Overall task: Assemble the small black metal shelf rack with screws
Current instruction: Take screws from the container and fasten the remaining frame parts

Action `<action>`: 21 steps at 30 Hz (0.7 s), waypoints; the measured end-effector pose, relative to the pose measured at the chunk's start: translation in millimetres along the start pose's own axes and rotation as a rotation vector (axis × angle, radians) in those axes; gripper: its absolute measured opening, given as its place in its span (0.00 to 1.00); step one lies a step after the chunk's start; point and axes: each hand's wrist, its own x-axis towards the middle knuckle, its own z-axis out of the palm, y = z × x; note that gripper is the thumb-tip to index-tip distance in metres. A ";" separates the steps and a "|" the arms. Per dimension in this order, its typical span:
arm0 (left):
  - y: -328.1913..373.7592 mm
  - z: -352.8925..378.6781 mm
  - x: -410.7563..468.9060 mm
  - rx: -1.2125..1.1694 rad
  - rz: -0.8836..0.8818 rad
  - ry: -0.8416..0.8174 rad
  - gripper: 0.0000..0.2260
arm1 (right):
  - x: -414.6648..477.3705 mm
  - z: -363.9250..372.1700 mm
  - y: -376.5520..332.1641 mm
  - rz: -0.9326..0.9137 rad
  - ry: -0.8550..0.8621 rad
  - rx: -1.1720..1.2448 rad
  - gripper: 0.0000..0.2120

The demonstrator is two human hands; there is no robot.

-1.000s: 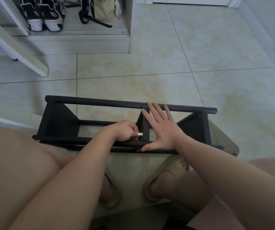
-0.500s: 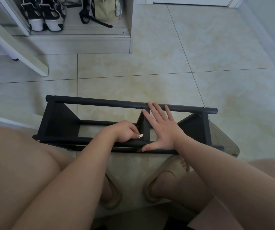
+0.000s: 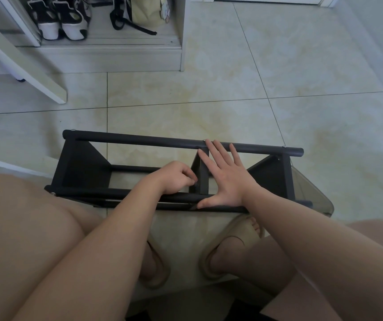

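Observation:
The black metal shelf rack (image 3: 139, 141) lies on its side on the tiled floor in front of my knees. My left hand (image 3: 174, 179) is curled at the left face of the rack's middle divider (image 3: 203, 172), fingertips pinched together against it; whatever they hold is hidden. My right hand (image 3: 227, 179) lies flat and spread across the rack just right of the divider, thumb on the near rail and fingertips reaching the far rail. A small screw head (image 3: 204, 140) shows on the far rail by my index fingertip.
A smoky translucent panel (image 3: 310, 193) leans at the rack's right end. My feet in tan slippers (image 3: 234, 246) sit just behind the rack. Shoes (image 3: 61, 17) and a bag (image 3: 144, 12) sit in a cabinet at the back left, beside a slanted white beam (image 3: 24, 63).
The small pale piece seen at my left fingertips earlier is now covered by the fingers, which have curled closer to the divider. My right hand has stayed put.

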 end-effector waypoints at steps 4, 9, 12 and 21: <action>0.4 4.3 -1.2 -0.214 -0.068 0.019 0.09 | 0.0 0.0 -0.2 -0.003 -0.004 0.000 0.66; 0.9 7.3 -0.4 -0.301 -0.102 0.130 0.05 | 0.1 0.4 0.3 -0.002 -0.002 0.010 0.66; 2.0 11.7 0.7 -0.290 -0.095 0.259 0.04 | 0.2 0.6 0.2 -0.004 0.001 0.012 0.66; 2.5 10.2 1.4 -0.347 -0.093 0.216 0.02 | 0.0 -0.5 0.2 -0.010 -0.006 0.011 0.65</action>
